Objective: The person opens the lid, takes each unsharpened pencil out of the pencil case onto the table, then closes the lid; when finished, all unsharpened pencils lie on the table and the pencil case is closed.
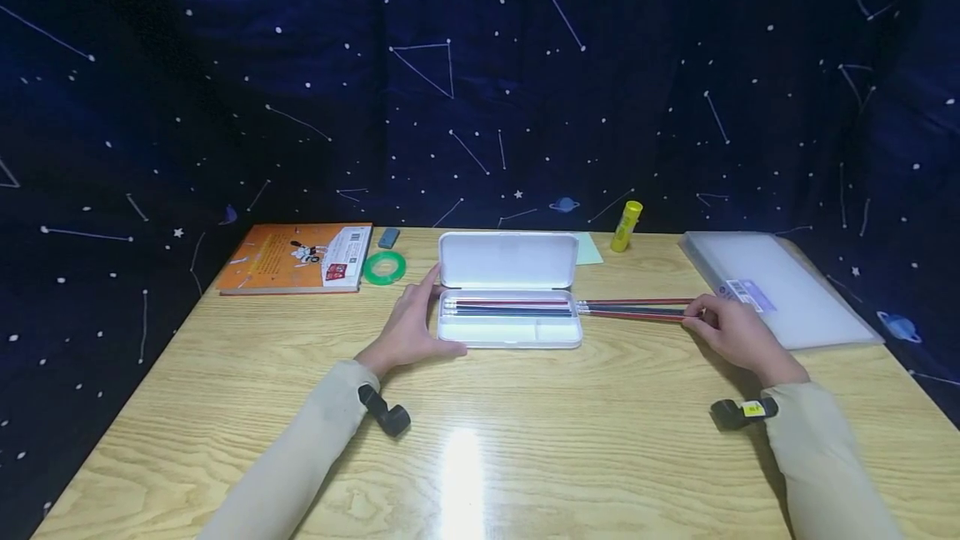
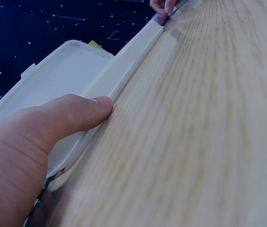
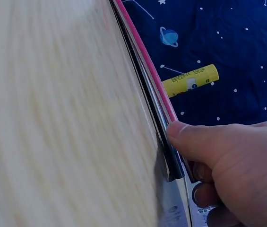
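A white pencil case (image 1: 487,331) lies with its lid (image 1: 507,261) raised. Several dark and reddish pencils (image 1: 513,312) lie lengthwise inside it. My left hand (image 1: 408,330) holds the case at its left end; the left wrist view has the thumb (image 2: 95,105) along the front wall, while the other fingers are mostly hidden. My right hand (image 1: 738,336) pinches the far ends of a small bundle of red and dark pencils (image 1: 637,312). Their other ends reach the case's right edge. In the right wrist view, the thumb (image 3: 190,137) presses on the bundle.
An orange book (image 1: 277,261), a green tape roll (image 1: 367,269) and a blue eraser (image 1: 388,237) lie at the left. Behind the case are pale green paper (image 1: 589,250) and a standing yellow glue stick (image 1: 626,227). A translucent folder (image 1: 802,298) lies at the right.
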Available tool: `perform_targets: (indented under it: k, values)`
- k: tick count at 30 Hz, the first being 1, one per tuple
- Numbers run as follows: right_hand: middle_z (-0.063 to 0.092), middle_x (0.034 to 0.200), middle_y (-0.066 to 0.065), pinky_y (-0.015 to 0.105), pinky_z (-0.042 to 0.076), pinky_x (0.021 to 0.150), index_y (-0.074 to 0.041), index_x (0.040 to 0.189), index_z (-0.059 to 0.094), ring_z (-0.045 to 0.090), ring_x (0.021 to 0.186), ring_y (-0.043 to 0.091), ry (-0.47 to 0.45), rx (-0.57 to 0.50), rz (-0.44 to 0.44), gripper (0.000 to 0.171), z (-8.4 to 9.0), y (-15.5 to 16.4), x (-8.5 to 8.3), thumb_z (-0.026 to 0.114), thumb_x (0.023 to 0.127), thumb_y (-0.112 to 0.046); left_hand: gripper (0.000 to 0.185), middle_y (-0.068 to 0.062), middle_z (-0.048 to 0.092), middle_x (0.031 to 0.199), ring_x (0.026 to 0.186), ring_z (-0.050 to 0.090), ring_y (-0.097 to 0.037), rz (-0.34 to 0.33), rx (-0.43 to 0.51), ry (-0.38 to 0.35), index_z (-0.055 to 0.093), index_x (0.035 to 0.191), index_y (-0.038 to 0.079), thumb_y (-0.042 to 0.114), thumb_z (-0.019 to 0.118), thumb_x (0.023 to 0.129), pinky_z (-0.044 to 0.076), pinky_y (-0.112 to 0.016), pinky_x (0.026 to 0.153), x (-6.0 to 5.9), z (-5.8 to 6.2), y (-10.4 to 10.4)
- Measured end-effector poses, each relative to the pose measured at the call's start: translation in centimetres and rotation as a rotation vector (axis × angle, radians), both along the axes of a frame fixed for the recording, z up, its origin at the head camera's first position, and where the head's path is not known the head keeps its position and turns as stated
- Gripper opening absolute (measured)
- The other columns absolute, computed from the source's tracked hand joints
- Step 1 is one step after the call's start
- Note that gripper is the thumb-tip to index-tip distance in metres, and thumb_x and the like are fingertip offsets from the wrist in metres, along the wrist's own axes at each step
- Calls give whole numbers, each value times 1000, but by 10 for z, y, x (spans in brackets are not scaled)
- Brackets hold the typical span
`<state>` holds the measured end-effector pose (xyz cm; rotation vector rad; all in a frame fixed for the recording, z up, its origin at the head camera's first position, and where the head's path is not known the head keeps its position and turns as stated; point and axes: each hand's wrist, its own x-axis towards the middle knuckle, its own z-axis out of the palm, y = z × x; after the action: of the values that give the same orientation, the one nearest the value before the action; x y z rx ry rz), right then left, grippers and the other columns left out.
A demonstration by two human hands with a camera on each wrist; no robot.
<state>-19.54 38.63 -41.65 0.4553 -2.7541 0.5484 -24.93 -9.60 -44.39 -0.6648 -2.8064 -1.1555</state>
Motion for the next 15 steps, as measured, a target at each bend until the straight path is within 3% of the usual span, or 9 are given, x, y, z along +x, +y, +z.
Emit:
perform_targets:
  k: [7, 15]
  values:
    - [45, 59, -5, 23, 31, 47, -3, 94, 65, 34, 52, -2, 19, -21, 2, 14, -2, -5, -4, 73, 82, -6, 134, -3, 55, 135, 119, 42, -23, -3, 4, 12, 10, 156, 17, 48, 90, 53, 36, -46, 107, -1, -2, -1]
    - [46, 61, -6, 23, 32, 47, -6, 96, 66, 36, 52, 0, -17, -50, 5, 12, 0, -27, -10, 70, 86, -11, 135, -4, 55, 135, 119, 42, -23, -14, 10, 25, 10, 156, 16, 48, 91, 52, 35, -46, 107, -1, -3, -1]
